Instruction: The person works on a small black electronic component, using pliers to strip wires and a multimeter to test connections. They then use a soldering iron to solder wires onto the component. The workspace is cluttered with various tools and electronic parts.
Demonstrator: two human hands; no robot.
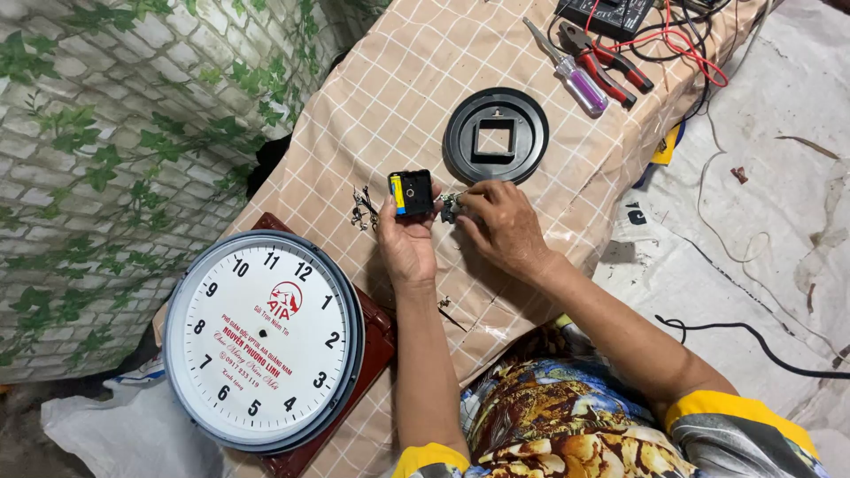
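A beige cloth with a white grid covers the bench, soft and slightly creased. The left hand is closed around a small black plastic clock movement, a squarish box with a yellow-and-blue battery showing at its left edge; thumb and fingers clamp its sides, holding it up just above the cloth. The right hand sits just beside it, fingers pinched tight on a tiny metal part that touches the movement's right side; exactly what that part is, I cannot tell. Beyond the hands, near the movement, lies a round black plastic clock back with a square opening in its middle. To the lower left rests a round white clock face with a grey rim, glossy and smooth, on a dark red board. At the far edge lie a clear purple-handled screwdriver and red-handled pliers.
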